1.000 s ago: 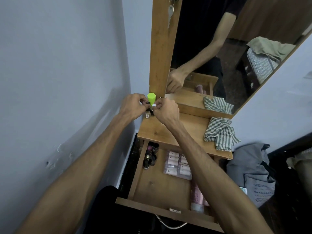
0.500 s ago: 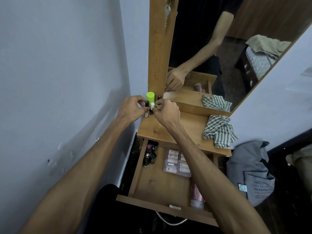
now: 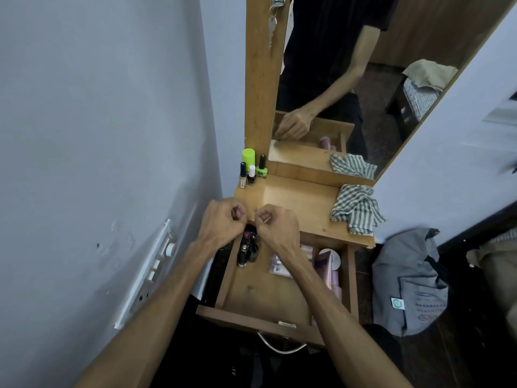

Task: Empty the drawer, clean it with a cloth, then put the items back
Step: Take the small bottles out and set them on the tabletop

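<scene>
Two bare hands hover close together over the near left edge of the light wooden dressing shelf [image 3: 296, 204], above the far left corner of the open wooden drawer [image 3: 260, 295]. The left hand [image 3: 221, 222] is curled into a loose fist, fingers folded toward the palm; whether anything lies inside it cannot be told. The right hand [image 3: 275, 226] is curled the same way, just beside the left but not touching it, with a small pale sliver showing at its fingertips that is too small to identify.

At the far left corner of the shelf, against the wooden mirror frame [image 3: 263, 79], stands a tight cluster: a lime-green cylindrical cap [image 3: 248, 156], a dark-capped beige bottle [image 3: 242, 176], a white-capped small dark bottle [image 3: 251, 175] and a black-capped green nail polish bottle [image 3: 262, 168], all upright. A green-and-white checked cloth [image 3: 355, 210] lies crumpled at the right end of the shelf, well apart from the bottles.

Inside the drawer, a bunch of small dark cosmetic bottles [image 3: 247, 249] sits in the far left corner, just below the hands. Pink-and-white flat packets [image 3: 279, 266] lie partly under the right forearm, and pink tubes [image 3: 331, 273] rest along the right wall. The near half of the drawer floor is bare wood.

A grey fabric bag [image 3: 408, 281] sits on the dark floor to the right, and a white switch panel [image 3: 151, 268] is fixed to the left wall.
</scene>
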Tool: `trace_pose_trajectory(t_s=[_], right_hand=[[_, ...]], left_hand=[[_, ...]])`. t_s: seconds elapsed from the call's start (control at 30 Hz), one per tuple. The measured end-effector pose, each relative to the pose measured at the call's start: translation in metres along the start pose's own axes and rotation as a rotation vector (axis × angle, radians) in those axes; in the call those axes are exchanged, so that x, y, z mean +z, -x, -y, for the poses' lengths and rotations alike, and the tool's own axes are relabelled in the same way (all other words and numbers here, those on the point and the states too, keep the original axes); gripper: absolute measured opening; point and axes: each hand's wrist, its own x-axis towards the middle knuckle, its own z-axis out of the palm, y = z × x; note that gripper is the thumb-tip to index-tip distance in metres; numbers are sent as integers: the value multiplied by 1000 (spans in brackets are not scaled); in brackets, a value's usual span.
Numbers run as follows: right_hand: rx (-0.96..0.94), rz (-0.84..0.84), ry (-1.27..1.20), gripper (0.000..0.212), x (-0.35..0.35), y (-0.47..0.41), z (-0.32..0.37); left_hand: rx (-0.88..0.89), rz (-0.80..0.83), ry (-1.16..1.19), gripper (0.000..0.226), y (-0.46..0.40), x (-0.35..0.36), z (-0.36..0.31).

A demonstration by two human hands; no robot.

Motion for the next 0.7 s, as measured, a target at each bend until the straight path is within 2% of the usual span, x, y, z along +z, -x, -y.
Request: trace_pose_trajectory(t_s=[0.17, 0.33, 0.5, 0.7], right_hand=[[59, 37, 51, 18, 11, 37, -14], [49, 57, 97, 27, 19, 60, -24], [73, 79, 130, 23, 25, 66, -29], [60, 59, 185, 23, 32, 63, -29]], left_hand=[[10, 89, -83, 4, 32, 20, 6], [19, 141, -228, 14, 54, 32, 13], [43, 177, -349, 24, 59, 35, 17], [56, 199, -407, 22, 61, 42, 20]])
